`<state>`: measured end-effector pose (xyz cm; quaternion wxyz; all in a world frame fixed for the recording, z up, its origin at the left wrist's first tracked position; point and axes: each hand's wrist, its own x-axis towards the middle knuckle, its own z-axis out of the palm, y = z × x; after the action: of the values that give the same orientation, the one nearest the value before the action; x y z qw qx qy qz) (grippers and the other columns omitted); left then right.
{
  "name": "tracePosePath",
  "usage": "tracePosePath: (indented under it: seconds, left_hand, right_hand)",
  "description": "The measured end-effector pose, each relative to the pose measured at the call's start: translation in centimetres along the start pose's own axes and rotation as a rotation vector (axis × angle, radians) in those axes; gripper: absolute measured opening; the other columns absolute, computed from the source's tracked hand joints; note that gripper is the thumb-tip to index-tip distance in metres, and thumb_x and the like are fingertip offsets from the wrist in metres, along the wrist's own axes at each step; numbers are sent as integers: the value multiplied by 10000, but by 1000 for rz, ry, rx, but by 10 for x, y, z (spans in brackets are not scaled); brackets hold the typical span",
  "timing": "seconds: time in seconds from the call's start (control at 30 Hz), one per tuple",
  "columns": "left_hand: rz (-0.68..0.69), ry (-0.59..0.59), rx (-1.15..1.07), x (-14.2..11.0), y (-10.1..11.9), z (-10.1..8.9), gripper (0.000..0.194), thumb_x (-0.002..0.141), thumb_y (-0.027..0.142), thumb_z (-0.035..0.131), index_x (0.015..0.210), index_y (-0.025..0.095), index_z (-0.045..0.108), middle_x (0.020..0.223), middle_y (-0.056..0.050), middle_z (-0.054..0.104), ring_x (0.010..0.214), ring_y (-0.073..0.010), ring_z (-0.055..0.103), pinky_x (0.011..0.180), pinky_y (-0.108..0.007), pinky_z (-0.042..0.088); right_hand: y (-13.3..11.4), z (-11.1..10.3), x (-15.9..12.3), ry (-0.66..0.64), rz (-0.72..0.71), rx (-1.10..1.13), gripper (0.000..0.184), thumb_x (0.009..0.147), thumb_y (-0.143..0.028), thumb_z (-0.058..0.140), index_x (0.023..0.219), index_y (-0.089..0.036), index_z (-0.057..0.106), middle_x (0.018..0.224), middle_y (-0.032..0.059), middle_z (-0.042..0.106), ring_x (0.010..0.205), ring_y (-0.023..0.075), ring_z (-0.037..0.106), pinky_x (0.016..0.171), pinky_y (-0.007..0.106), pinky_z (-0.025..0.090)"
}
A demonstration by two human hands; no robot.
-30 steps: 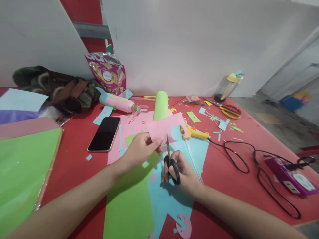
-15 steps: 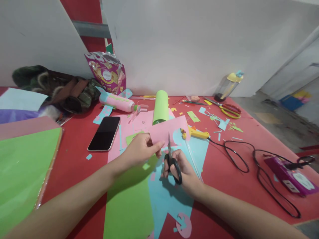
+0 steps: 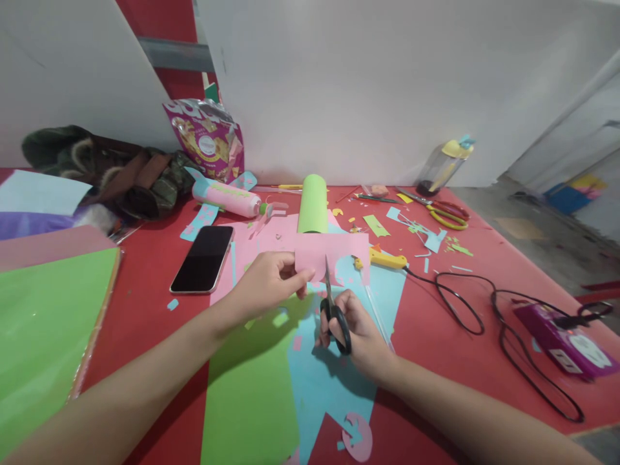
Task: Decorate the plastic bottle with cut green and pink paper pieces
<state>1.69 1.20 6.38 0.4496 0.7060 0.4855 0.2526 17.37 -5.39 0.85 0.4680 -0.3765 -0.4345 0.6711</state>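
Between thumb and fingers, my left hand (image 3: 275, 281) pinches the left end of a piece of pink paper (image 3: 310, 250). A rounded notch is cut into the paper's lower right edge. My right hand (image 3: 357, 332) has its fingers through the black handles of a pair of scissors (image 3: 329, 287). The blades point up and lie against the paper, left of the notch. Just behind stands a green paper-covered tube (image 3: 313, 203). Below the hands lie a green sheet (image 3: 249, 400) and a light blue sheet (image 3: 329, 394) with small scraps on them.
A phone (image 3: 203, 259) lies left of my hands. To the right are a yellow glue gun (image 3: 387, 258), its black cord and a purple power box (image 3: 566, 339). A pink bottle craft (image 3: 227, 197), a snack bag (image 3: 207, 142), red-and-yellow-handled scissors (image 3: 448, 214) and a clear bottle (image 3: 443, 169) are farther back.
The pink paper has turned from a slant to nearly level and shifted slightly right. The scissors stay at its lower edge. Both hands have barely moved.
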Motion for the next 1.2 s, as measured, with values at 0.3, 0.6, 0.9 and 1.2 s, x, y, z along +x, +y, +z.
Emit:
tracePosePath:
  seconds: [0.3,0.6,0.9,1.2]
  left_hand:
    - [35,42,-17,1,0,-10,246,745,293,489,540,158,498,524,19,588,507,-89,520,519,-184,386]
    - [-37,-4,-144,0,3,3,226,740,327,495,600,153,525,526,6,593,521,-110,550,518,-204,414]
    - [-75,95,-28,0,-1,9,283,759,337,472,559,151,543,517,19,582,401,-67,462,425,-183,373]
    - [-6,107,120,-1,-1,7,303,747,329,482,506,153,537,479,22,564,373,-61,432,390,-174,335]
  right_hand:
    - [-1,2,1,24,0,-27,459,636,-512,622,641,-222,268,521,-108,413,428,60,460,476,246,438]
    - [2,1,-1,12,9,-11,435,640,-519,618,645,-214,307,540,-94,427,443,65,470,470,248,432]
    - [2,2,-6,-130,64,153,409,654,-512,619,754,-209,364,695,-56,468,578,76,519,598,289,467]
    - [-1,1,-4,-131,105,136,426,641,-543,608,745,-204,372,695,-53,440,582,79,514,593,284,475]
